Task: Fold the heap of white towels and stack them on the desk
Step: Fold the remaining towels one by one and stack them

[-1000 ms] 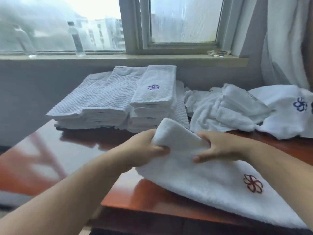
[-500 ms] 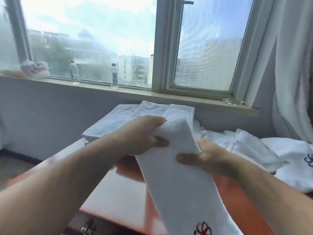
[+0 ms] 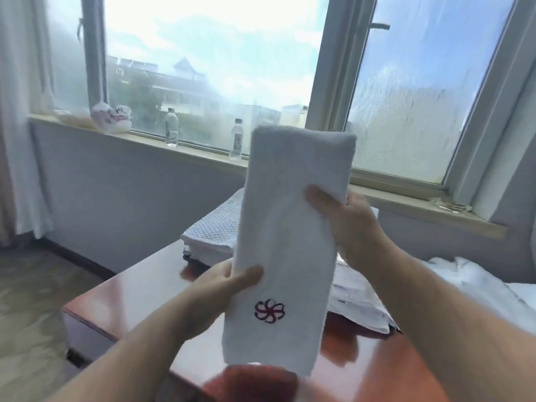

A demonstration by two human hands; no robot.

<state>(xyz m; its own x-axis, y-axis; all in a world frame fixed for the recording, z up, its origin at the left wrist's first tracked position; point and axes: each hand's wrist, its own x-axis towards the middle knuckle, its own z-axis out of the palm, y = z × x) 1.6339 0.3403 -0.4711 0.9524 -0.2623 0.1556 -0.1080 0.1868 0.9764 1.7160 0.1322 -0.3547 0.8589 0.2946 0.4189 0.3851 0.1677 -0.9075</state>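
Now left hand (image 3: 229, 288) and right hand (image 3: 348, 221) pinch the folded towel (image 3: 287, 242) aloft; a slack thumb could let its layers slip.

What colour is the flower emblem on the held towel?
Dark red emblem on the white towel, seen in the head view.

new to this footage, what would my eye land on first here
A long folded white towel is held upright mid-frame, the right hand gripping its right edge high up, the left hand its left edge lower, a red flower mark near its bottom. Behind it a stack of folded towels sits on the red-brown desk, and two bottles stand on the sill.
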